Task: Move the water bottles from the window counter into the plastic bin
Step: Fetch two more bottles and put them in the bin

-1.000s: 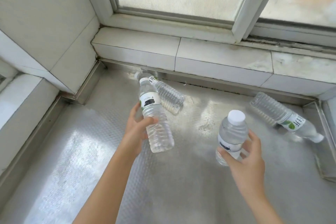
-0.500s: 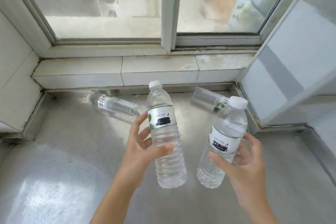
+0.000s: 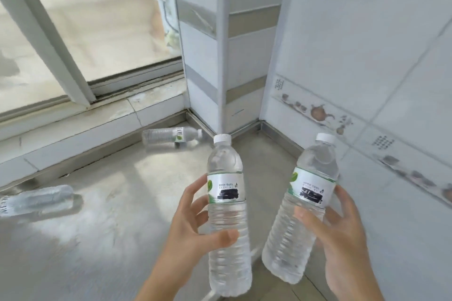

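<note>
Two bare forearms rise from the frame's 6 o'clock edge, one at about 7 o'clock, the other at about 5 o'clock. No sleeve cuff shows on either. The left hand (image 3: pixel 195 225) and the right hand (image 3: pixel 342 239) are bare, with short, unpainted nails seen on the thumbs. Motion blur softens finer detail

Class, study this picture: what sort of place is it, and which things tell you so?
Probably a home kitchen: a steel counter under a sliding window, and wall tiles with a teapot border.
</note>
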`<state>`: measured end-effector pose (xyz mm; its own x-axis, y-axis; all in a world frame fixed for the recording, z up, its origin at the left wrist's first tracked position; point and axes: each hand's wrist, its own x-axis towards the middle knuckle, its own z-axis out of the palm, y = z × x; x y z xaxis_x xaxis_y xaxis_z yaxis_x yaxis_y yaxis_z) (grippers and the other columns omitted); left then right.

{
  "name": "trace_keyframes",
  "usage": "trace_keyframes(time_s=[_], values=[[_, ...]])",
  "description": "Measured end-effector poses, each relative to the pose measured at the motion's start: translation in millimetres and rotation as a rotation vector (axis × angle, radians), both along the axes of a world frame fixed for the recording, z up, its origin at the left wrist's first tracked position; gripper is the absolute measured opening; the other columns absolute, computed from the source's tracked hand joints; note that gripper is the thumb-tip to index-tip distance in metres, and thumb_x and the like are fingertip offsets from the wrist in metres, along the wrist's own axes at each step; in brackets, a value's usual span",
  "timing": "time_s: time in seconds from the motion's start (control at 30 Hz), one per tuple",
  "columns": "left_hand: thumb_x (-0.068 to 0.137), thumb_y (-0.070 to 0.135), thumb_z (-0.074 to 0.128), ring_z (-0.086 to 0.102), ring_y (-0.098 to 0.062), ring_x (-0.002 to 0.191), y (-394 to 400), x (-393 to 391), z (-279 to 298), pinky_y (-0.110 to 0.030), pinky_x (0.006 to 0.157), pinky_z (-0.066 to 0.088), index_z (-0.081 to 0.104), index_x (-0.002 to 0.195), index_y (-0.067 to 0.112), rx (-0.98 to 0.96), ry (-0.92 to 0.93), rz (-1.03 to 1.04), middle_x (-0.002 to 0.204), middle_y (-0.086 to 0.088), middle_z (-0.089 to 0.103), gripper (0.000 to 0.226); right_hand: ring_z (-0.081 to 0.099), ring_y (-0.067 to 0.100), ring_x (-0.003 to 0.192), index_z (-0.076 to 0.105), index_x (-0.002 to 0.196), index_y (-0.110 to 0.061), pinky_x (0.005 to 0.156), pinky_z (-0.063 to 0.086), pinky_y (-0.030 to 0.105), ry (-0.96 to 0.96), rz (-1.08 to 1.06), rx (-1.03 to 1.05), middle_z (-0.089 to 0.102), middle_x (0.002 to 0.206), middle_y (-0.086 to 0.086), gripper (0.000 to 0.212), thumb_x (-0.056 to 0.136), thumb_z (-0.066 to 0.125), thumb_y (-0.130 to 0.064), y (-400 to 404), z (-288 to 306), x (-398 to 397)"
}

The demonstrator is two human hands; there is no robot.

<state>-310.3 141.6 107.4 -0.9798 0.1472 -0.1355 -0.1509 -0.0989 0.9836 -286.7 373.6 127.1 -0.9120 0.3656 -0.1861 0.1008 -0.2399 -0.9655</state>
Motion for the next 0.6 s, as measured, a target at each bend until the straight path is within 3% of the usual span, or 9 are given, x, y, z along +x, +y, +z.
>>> trace_keyframes(time_s=[0.07, 0.23, 0.33, 0.5, 0.6], values=[[0.046, 0.019, 0.090, 0.070, -0.024, 0.104, 34, 18, 8, -0.051, 0.089, 0.056, 0.051, 0.130, 0.049, -0.023, 0.016, -0.098, 0.118, -0.003, 0.072, 0.098, 0.073, 0.016, 0.073, 0.055, 0.120, -0.034, 0.055, 0.058, 0.030, -0.005, -0.065, -0.021, 0.075, 0.096, 0.002, 0.081, 0.048, 0.082, -0.006, 36, 7, 35], [0.045, 0.015, 0.088, 0.072, -0.028, 0.097, 122, 70, 24, -0.045, 0.086, 0.057, 0.051, 0.134, 0.039, 0.011, 0.057, -0.314, 0.114, -0.009, 0.074, 0.099, 0.074, 0.019, 0.072, 0.054, 0.123, -0.033, 0.047, 0.054, 0.027, 0.011, -0.204, -0.020, 0.076, 0.094, 0.004, 0.090, 0.045, 0.090, -0.005, 112, 24, 129], [0.046, 0.012, 0.087, 0.073, -0.032, 0.094, 183, 99, 33, -0.035, 0.075, 0.059, 0.054, 0.132, 0.038, 0.064, 0.084, -0.458, 0.111, -0.014, 0.074, 0.096, 0.073, 0.019, 0.076, 0.054, 0.122, -0.036, 0.048, 0.054, 0.026, 0.025, -0.331, -0.016, 0.076, 0.095, 0.002, 0.088, 0.046, 0.086, -0.006, 158, 31, 189], [0.041, 0.015, 0.087, 0.072, -0.031, 0.098, 288, 144, 36, -0.038, 0.079, 0.057, 0.056, 0.131, 0.039, 0.105, 0.110, -0.704, 0.112, -0.012, 0.074, 0.098, 0.073, 0.014, 0.074, 0.057, 0.112, -0.042, 0.050, 0.053, 0.024, 0.043, -0.575, 0.005, 0.076, 0.091, -0.003, 0.074, 0.053, 0.081, -0.005, 222, 41, 285], [0.038, 0.014, 0.087, 0.073, -0.025, 0.097, 349, 169, 35, -0.032, 0.071, 0.058, 0.058, 0.128, 0.039, 0.117, 0.095, -0.875, 0.109, -0.010, 0.076, 0.098, 0.073, 0.019, 0.077, 0.057, 0.118, -0.039, 0.056, 0.052, 0.030, 0.027, -0.731, 0.037, 0.076, 0.097, 0.003, 0.086, 0.046, 0.091, -0.006, 250, 44, 333]])
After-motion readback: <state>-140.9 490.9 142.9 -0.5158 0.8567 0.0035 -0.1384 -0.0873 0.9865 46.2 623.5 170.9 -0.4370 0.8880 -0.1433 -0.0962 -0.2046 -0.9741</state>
